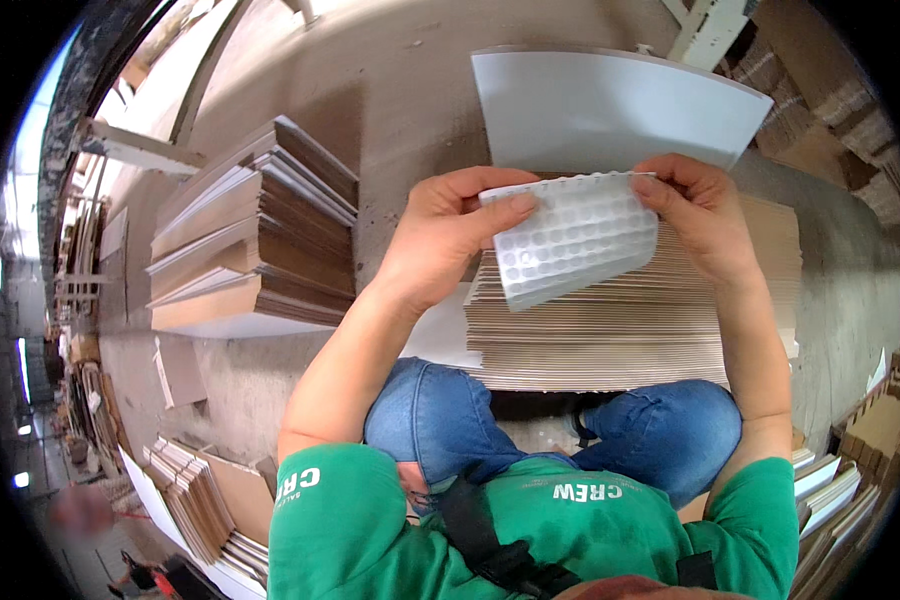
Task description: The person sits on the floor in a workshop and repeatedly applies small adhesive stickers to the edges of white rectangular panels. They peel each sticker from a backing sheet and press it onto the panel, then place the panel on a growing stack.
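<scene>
Between both hands stretches a whitish, translucent sheet of round dots [575, 235], which looks like a sheet of stickers; its top edge curls. My left hand [455, 225] pinches the sheet's upper left corner between thumb and fingers. At the upper right corner my right hand [705, 215] grips it the same way. The sheet hangs tilted over a tall stack of flat cardboard [600, 340], whose layered edges face me. Behind the hands a large white panel [610, 110] lies at the far side of the stack.
To the left stand leaning piles of folded cardboard [255, 235] on the concrete floor [410, 90]. More cardboard [195, 500] lies at lower left, and other stacked pieces [835, 500] at lower right. A white metal post [710, 35] rises at the far right, near wrapped bundles [800, 110].
</scene>
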`<state>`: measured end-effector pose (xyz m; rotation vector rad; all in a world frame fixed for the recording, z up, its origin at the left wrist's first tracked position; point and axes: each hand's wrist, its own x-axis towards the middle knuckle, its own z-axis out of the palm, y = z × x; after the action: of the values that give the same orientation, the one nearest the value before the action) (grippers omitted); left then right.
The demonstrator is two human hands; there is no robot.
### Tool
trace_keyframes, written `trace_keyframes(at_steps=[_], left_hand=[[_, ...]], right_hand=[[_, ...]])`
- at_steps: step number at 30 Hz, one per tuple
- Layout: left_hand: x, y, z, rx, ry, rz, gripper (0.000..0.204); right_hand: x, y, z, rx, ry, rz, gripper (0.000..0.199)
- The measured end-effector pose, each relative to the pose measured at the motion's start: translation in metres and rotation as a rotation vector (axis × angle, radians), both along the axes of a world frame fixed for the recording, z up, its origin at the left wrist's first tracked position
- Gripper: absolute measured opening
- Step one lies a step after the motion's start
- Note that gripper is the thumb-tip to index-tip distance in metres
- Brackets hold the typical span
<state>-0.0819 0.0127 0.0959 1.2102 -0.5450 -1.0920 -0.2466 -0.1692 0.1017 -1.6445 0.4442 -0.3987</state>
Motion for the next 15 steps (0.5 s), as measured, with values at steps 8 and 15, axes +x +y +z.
trace_keyframes(at_steps=[8,15], left_hand=[[-0.002,0.005,0.008,0.088,-0.295,0.036,0.028],[-0.007,0.0,0.002,0.084,-0.345,0.002,0.027]], right_hand=[[0.006,-0.002,0.005,-0.038,0.117,-0.046,0.02],[0.041,0.02,0.034,-1.076,-0.366,0.172,0.024]])
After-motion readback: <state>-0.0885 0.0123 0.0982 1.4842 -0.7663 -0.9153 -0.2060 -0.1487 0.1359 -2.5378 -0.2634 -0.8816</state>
